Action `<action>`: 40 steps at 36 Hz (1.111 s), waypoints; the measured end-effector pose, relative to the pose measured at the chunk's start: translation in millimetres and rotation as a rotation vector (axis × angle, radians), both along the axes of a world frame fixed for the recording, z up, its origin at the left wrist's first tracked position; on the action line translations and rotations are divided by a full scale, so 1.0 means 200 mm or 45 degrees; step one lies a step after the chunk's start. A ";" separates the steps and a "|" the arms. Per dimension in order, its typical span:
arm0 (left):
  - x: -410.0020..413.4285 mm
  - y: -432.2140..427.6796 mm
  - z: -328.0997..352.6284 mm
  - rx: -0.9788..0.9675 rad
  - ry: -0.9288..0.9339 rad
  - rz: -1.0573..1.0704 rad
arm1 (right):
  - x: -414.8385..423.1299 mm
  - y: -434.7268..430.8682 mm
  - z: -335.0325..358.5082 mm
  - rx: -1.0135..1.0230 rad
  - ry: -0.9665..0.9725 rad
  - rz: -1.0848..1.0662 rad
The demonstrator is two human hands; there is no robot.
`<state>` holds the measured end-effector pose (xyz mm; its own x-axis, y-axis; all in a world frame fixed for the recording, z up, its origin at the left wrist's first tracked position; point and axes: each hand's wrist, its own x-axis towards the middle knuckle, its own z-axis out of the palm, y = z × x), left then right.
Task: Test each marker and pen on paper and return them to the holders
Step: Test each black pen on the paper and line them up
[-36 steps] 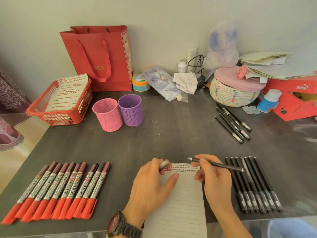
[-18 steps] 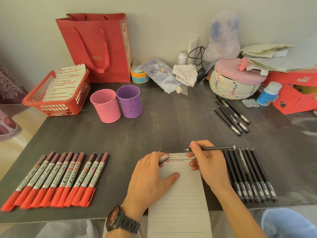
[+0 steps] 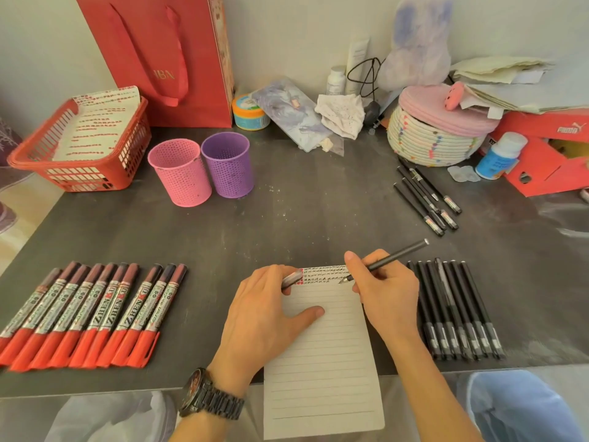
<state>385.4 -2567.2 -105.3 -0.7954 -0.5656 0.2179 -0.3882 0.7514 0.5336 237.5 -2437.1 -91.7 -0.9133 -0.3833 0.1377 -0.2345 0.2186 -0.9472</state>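
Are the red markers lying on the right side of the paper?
No, the red markers lie in a row left of the paper; black pens lie on its right.

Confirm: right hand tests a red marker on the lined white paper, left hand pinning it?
No: head view shows the right hand holding a slim black pen, not a red marker; left hand, gripping its grey cap, pins the lined white paper.

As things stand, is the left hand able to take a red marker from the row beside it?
Likely not at once: the left hand presses the paper and pinches what looks like a cap. Nothing lies between it and the red markers, though.
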 end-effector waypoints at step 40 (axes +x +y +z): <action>0.00 0.00 0.02 0.045 -0.019 0.026 | -0.03 -0.06 -0.04 0.184 0.152 0.082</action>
